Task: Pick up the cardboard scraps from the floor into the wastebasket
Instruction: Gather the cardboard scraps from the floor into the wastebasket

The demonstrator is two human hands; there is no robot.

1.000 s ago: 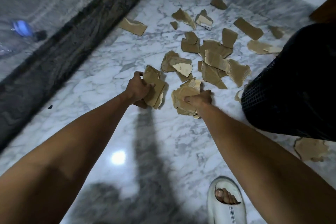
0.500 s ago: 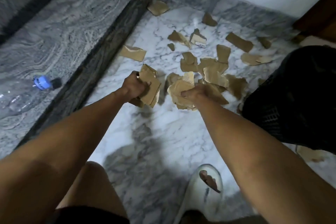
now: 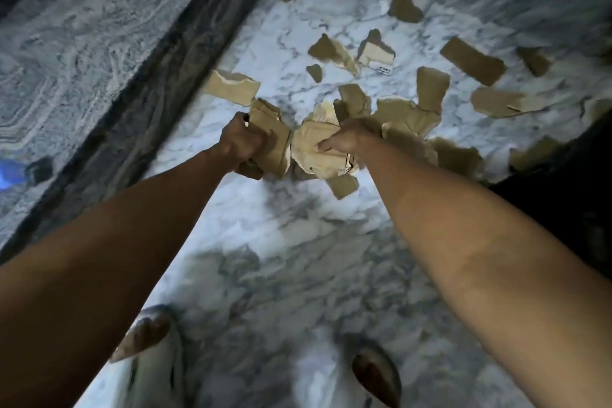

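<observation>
Torn brown cardboard scraps (image 3: 470, 60) lie scattered over the far half of the white veined marble floor (image 3: 308, 242), with more bunched in both hands. Left hand (image 3: 240, 142) clenches a folded stack of brown pieces (image 3: 271, 139); right hand (image 3: 347, 139) grasps a paler crumpled wad (image 3: 314, 149) just beside it. Black mesh wastebasket (image 3: 569, 189) sits at the right edge, near the right forearm. Along the left runs a dark stone border (image 3: 149, 103), and two blurred white slippers (image 3: 155, 368) show at the near edge
</observation>
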